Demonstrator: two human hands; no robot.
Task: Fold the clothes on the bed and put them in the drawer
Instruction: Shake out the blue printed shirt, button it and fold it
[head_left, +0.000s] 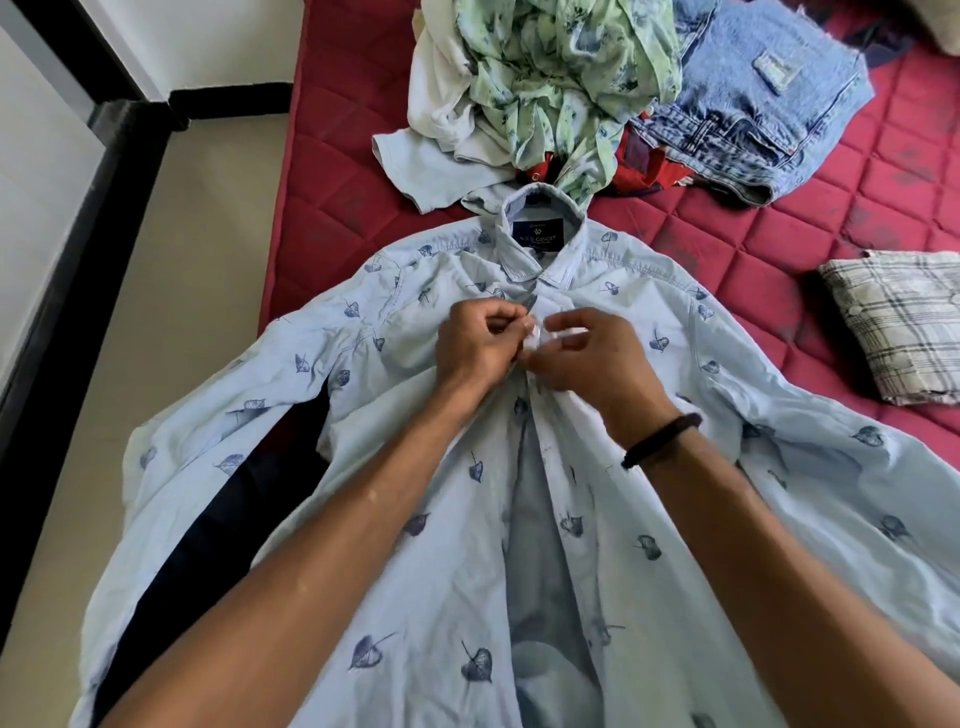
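Your left hand (480, 345) has its fingers curled tight, pinching the left edge of the shirt (415, 519) front just below the collar (540, 228). Your right hand (592, 358) is curled too, thumb and forefinger nipping the opposite edge, fingertips almost touching those of the left. The shirt lies face up beneath both hands, sleeves spread out to either side, its front gaping open below your fingers. Beyond your fingertips, past the collar, sits a heap of unfolded clothes (545, 88) on the bed (857, 208). Well off to the right of your right hand lies a folded checked cloth (898, 327).
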